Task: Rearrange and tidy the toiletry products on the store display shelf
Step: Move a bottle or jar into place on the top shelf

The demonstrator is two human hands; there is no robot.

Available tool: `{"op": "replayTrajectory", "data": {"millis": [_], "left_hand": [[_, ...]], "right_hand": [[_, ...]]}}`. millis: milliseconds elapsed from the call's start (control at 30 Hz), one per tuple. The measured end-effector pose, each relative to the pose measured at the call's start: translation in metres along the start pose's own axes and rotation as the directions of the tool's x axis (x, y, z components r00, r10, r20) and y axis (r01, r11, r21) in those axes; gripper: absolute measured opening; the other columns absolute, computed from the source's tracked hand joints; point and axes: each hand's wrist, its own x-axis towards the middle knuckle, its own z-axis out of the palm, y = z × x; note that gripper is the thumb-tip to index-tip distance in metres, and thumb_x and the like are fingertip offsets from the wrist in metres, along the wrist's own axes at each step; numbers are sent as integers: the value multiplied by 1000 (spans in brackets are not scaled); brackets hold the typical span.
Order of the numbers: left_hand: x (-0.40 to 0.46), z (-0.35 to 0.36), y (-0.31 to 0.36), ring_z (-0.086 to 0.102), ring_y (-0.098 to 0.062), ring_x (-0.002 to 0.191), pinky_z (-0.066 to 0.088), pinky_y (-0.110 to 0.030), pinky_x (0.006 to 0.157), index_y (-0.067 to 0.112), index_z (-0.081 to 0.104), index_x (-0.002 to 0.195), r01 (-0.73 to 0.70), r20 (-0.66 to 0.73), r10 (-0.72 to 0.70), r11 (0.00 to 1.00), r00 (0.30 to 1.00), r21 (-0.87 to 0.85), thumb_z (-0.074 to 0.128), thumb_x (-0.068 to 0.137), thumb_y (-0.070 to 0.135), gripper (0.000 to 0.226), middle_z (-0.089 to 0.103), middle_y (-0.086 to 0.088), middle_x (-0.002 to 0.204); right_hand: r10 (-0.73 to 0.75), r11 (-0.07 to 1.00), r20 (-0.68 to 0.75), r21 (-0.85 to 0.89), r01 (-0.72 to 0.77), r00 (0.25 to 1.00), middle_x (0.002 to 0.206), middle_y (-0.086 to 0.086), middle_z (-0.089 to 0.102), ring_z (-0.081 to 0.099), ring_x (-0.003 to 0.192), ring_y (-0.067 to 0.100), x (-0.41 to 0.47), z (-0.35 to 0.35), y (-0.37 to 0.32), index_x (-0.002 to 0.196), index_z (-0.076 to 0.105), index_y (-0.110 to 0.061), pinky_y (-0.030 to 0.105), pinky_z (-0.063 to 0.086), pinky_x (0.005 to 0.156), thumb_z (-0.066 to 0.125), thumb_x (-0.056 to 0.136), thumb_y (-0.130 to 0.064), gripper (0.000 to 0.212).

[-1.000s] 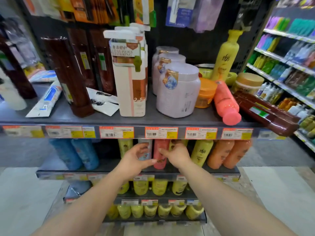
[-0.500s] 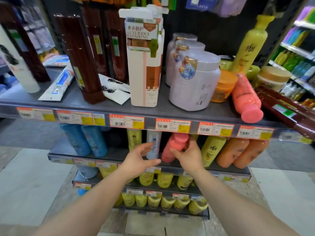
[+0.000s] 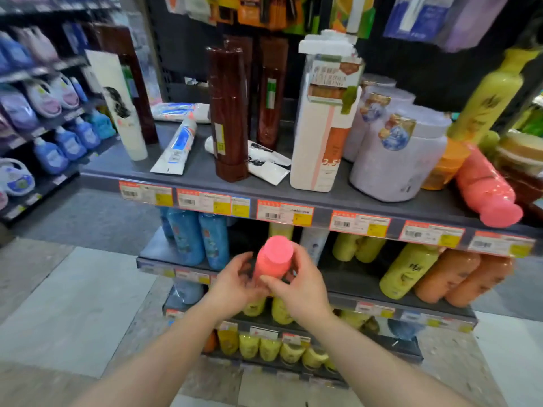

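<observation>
Pink bottle (image 3: 271, 261) is being held upright in front of the second shelf (image 3: 346, 298), cap up; left hand (image 3: 235, 282) is cupping its lower left side, fingers curled; right hand (image 3: 296, 284) is gripping its right side; a matching pink bottle (image 3: 484, 186) is lying tipped on the top shelf (image 3: 323, 198).

The top shelf (image 3: 293, 190) is crowded: at centre a brown bottle (image 3: 227, 113), a white pump bottle (image 3: 323, 118) and a lilac jar (image 3: 396, 160) stand close together, with flat tubes (image 3: 176, 148) lying at left centre. A pink bottle (image 3: 484, 186) lies at the right, its cap over the shelf edge. On the second shelf (image 3: 352, 282), a bare gap lies between the blue bottles (image 3: 199, 242) and yellow bottles (image 3: 408, 271), with two bottles at its back.
</observation>
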Motion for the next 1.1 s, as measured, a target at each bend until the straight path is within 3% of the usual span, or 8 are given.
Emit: {"op": "replayTrajectory", "data": {"millis": [100,200,300,367,467,667,767,1100], "left_hand": [[-7,-42,-17,51,-18,121,46,-26,92,19,36,143,55,-98,-50,997,994,49,87,65,18,93,48,-5,134],[-14,-76,-34,50,-16,119,46,-31,93,27,39,139,88,-118,-81,994,990,57,86,68,17,86,48,-3,136],[-18,-100,-45,51,-14,115,46,-30,92,25,41,138,127,-142,-122,992,982,25,85,68,13,84,50,-5,135],[-18,-110,-49,51,-16,114,46,-32,95,23,42,139,144,-147,-141,990,979,9,85,68,12,84,51,-7,134],[-16,-118,-52,51,-18,116,46,-37,98,23,41,141,153,-137,-151,988,979,5,85,68,14,86,50,-6,134],[-10,-121,-57,51,-19,121,46,-40,100,25,40,142,162,-118,-158,986,980,23,85,69,17,86,51,-4,138],[-8,-119,-57,51,-18,121,47,-33,94,28,40,141,168,-116,-163,985,980,37,85,69,19,85,51,-2,138],[-6,-115,-61,50,-16,122,48,-29,88,30,39,140,203,-107,-198,978,974,39,85,69,21,85,50,0,139]], "right_hand": [[9,1000,7,15,-9,1000,109,-34,55,55,108,-9,18,34,1,113,43,-53,23,47,96,82,68,-18,70],[39,999,-19,24,-39,999,116,-22,57,56,114,6,34,58,7,118,41,-50,36,46,101,81,70,-19,70],[73,997,-82,11,-72,994,107,-30,55,58,108,6,48,74,13,110,42,-56,31,47,96,81,70,-24,65],[74,996,-106,-40,-79,992,101,-31,54,58,103,6,55,82,14,112,45,-48,26,45,88,82,71,-27,59],[93,992,-136,-67,-103,986,99,-18,59,60,98,10,66,90,13,115,53,-28,23,41,80,81,72,-30,51],[186,934,-150,-280,-222,971,89,4,66,62,81,24,97,99,2,109,59,-14,24,32,63,72,77,-50,50],[258,918,-156,-267,-293,953,87,8,65,63,84,29,104,100,2,100,61,-10,25,31,62,71,78,-50,47],[217,933,-126,-266,-244,968,100,5,67,63,89,27,101,100,-6,112,56,-16,28,42,69,71,77,-55,54]]}}
